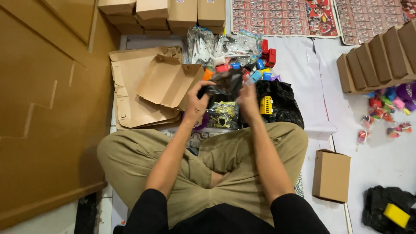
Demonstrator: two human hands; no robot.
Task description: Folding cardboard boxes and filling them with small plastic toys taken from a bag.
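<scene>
I sit cross-legged on the floor. My left hand [197, 104] and my right hand [248, 99] both grip a small dark plastic packet [224, 82], held up between them and blurred. Below it lies a black packet with a gold print [223, 115]. A yellow toy bus [266, 105] rests on a black plastic bag [281, 102] just right of my right hand. An unfolded brown cardboard box [167, 80] lies open left of my left hand, on a stack of flat box blanks [130, 104].
Small coloured toys [255, 69] and clear packets [214, 45] pile up beyond my hands. Closed brown boxes [182, 13] line the back, more [381, 56] stand at right, and one [331, 174] sits by my right knee. Large cardboard sheets [47, 99] lean at left.
</scene>
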